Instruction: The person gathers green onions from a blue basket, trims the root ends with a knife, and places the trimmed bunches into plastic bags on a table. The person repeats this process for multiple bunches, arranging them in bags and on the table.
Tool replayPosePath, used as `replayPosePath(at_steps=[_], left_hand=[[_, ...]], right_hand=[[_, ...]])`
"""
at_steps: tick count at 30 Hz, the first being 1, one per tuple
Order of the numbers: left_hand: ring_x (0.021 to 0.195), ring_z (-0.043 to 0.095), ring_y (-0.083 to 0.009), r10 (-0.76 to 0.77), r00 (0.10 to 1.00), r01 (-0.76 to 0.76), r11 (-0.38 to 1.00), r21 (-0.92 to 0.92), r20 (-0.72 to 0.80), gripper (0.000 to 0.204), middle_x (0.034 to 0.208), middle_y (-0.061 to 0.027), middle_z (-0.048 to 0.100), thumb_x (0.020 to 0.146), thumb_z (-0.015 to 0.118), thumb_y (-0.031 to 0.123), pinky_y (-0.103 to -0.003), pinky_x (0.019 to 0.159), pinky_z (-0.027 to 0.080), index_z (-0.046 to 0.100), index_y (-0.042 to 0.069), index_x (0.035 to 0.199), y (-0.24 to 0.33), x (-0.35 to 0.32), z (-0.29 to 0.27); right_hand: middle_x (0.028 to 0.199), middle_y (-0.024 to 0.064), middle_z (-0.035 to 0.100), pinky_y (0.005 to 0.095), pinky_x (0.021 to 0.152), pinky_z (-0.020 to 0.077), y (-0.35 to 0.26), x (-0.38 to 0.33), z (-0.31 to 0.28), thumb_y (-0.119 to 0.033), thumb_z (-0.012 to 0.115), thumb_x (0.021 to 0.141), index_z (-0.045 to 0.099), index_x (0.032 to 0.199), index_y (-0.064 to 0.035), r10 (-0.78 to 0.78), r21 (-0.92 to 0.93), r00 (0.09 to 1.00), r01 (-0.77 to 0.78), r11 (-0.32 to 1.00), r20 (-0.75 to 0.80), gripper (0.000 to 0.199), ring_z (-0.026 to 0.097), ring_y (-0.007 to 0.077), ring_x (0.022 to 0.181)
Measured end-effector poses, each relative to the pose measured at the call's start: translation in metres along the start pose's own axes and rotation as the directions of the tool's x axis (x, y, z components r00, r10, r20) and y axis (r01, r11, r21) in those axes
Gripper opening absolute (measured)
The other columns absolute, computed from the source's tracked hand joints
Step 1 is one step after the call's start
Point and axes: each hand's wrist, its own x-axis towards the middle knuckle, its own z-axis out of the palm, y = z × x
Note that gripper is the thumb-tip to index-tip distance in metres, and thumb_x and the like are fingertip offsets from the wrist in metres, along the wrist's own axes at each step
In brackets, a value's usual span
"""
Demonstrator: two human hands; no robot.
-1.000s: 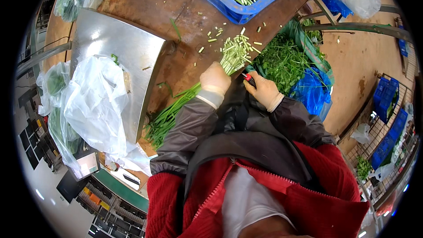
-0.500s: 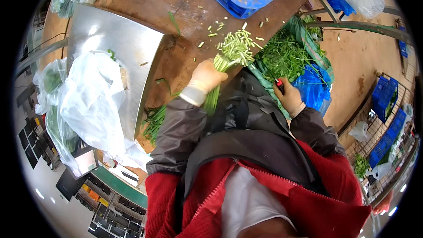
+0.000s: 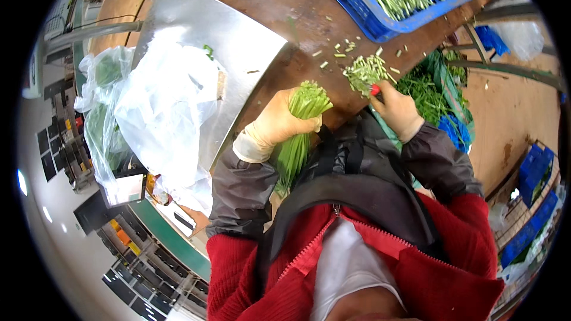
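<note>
From here I see the left fingers closed around green stems, the right fingers closed on a red handle.

No words, labels or numbers are readable; the screen at lower left is a pale, illegible patch.

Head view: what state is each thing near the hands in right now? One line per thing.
Left hand: closed around the green stalk bundle.
Green stalk bundle: gripped, cut ends pointing away from the body.
Right hand: closed on the red tool.
Red tool: held, mostly hidden.
Cut stalk pieces: heaped, some scattered.
Blue crate: open-topped, holding stalks.
Metal platform: partly covered.
White plastic bag: crumpled.
</note>
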Motion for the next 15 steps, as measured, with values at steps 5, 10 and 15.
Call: replayPosePath(at_steps=[5,10,15], left_hand=[[0.075,0.058,-0.0096,-0.008,0.992,-0.002,0.997,-0.082,-0.127,0.031,0.082,-0.0018,0.063,0.071,0.068,0.004,-0.024,0.073,0.046,0.059,0.000,0.100,0.001,-0.006,-0.002],[0.082,0.056,-0.0094,0.180,0.918,-0.187,0.982,0.014,-0.352,0.033,0.089,-0.0022,0.062,0.070,0.070,0.008,-0.026,0.075,0.047,0.060,0.001,0.101,0.008,-0.019,-0.002],[0.079,0.061,-0.0156,0.392,0.555,-0.451,0.883,0.131,-0.733,0.029,0.087,-0.0052,0.065,0.073,0.067,0.009,-0.029,0.075,0.048,0.059,0.002,0.100,0.061,-0.037,0.022]], right_hand=[[0.103,0.0160,0.060,0.0373,0.077,0.0488,-0.028,0.060,-0.010,-0.028,0.065,0.081,0.051,0.114,-0.0034,-0.169,-0.020,0.975,0.168,0.986,-0.142,0.044,0.058,0.0312,0.094],[0.137,0.0130,0.038,0.0341,0.101,0.0353,-0.109,0.057,-0.027,-0.014,0.080,0.066,0.026,0.140,-0.0042,-0.352,0.834,0.930,0.108,0.542,0.109,0.093,0.039,0.0245,0.124],[0.124,0.0094,0.050,0.0337,0.090,0.0438,-0.170,0.067,0.001,-0.008,0.086,0.054,0.042,0.128,-0.0022,-0.468,0.936,0.817,-0.231,0.266,0.335,0.086,0.050,0.0195,0.111]])
